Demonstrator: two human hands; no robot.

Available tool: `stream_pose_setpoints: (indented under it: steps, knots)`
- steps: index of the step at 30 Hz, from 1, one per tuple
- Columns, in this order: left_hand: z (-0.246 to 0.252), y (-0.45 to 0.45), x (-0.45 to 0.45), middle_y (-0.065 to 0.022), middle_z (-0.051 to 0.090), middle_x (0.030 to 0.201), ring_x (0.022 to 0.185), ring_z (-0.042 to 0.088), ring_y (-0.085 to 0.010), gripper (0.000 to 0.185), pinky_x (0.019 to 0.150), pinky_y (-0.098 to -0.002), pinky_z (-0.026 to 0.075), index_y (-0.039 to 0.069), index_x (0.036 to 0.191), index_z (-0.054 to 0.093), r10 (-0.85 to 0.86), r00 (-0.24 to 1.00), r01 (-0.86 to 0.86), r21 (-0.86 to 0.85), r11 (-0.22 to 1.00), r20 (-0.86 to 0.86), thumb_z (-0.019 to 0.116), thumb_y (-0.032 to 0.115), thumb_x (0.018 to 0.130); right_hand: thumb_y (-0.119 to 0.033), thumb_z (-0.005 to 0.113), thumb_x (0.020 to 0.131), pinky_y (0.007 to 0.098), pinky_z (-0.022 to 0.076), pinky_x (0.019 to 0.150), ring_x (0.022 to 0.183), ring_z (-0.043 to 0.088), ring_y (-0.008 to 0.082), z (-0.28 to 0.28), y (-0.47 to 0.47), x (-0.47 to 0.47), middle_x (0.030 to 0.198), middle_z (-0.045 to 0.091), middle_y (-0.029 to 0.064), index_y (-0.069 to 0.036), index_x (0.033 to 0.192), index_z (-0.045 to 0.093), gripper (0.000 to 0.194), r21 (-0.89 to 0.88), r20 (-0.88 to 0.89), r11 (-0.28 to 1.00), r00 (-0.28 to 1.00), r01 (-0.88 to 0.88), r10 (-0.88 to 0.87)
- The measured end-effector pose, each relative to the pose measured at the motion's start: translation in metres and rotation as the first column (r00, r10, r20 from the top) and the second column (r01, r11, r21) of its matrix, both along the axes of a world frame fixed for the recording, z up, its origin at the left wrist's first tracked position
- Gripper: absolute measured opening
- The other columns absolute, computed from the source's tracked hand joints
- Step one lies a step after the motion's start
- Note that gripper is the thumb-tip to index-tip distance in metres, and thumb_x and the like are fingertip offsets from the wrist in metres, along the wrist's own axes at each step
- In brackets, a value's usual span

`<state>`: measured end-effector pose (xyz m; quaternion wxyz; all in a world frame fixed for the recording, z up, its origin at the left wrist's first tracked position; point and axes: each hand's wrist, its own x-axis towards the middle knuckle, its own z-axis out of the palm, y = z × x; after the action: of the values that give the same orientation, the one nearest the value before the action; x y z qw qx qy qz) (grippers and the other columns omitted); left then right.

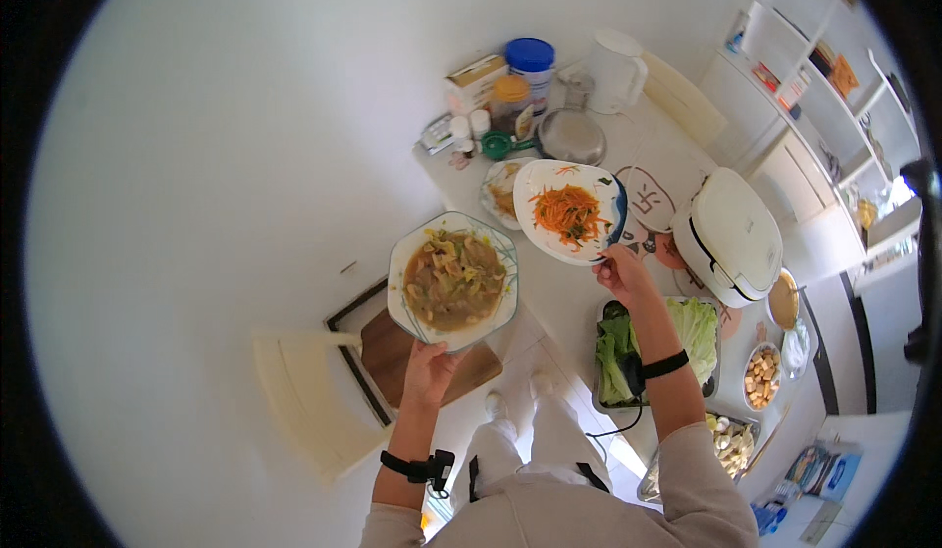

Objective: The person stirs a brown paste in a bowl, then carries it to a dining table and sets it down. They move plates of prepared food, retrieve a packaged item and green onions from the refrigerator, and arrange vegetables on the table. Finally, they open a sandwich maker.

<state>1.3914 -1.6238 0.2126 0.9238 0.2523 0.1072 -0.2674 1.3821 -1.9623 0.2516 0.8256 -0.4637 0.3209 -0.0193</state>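
Note:
My left hand (433, 368) grips the near rim of an eight-sided plate (397, 305) and holds it up beside the table. A brown, soupy dish of cooked cabbage (456, 281) fills its middle. On the right, my right hand (624, 274) pinches the near edge of a white plate with a blue rim patch (531, 180). Shredded carrot with green bits (568, 215) lies on that plate. Partly hidden behind it, another patterned plate (491, 193) with some food rests on the table (544, 290). Whether the carrot plate touches the table I cannot tell.
A white rice cooker (728, 235) stands at the right, near a tray of leafy greens (598, 393). Beyond are a bowl of cubed food (762, 376) and a tray of mushrooms (732, 445). A kettle (614, 70), a steel pan (571, 136) and jars (530, 70) line the back. A chair (309, 401) stands left.

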Motion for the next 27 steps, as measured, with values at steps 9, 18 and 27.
stream_pose_setpoints:
  steps: [9,18,27]
  knots:
    - [-0.002,0.08,-0.095,-0.0163,0.045,0.122,0.109,0.05,-0.0314,0.055,0.086,-0.0425,0.05,-0.001,0.124,0.033,0.251,0.968,-0.251,0.035,0.967,0.014,0.05,-0.007,0.072,-0.011,0.049,0.08,0.022,0.0313,0.036,0.04,0.042,0.0096,0.009,0.087,-0.035,0.059,0.056,0.0105,-0.004,0.079,0.045,0.007,-0.101,0.066,0.964,0.965,-0.245,0.252]
    - [-0.115,0.137,-0.264,-0.017,0.045,0.121,0.108,0.05,-0.0322,0.056,0.085,-0.0426,0.05,-0.001,0.124,0.033,0.438,0.889,-0.454,-0.116,0.884,-0.136,0.05,-0.006,0.071,-0.01,0.049,0.079,0.0218,0.0325,0.037,0.043,0.046,0.0102,-0.036,0.18,-0.113,0.06,0.054,0.0082,-0.004,0.083,0.049,0.007,-0.239,-0.031,0.809,0.837,-0.538,0.547]
    - [-0.142,0.228,-0.453,-0.0141,0.05,0.117,0.102,0.054,-0.0277,0.051,0.087,-0.0432,0.046,0.001,0.121,0.037,0.543,0.834,-0.551,-0.086,0.83,-0.103,0.047,-0.007,0.073,-0.011,0.051,0.075,0.0203,0.0307,0.034,0.041,0.043,0.0095,-0.058,0.285,-0.216,0.06,0.05,0.0051,-0.003,0.087,0.05,0.014,-0.211,-0.103,0.603,0.631,-0.769,0.769]
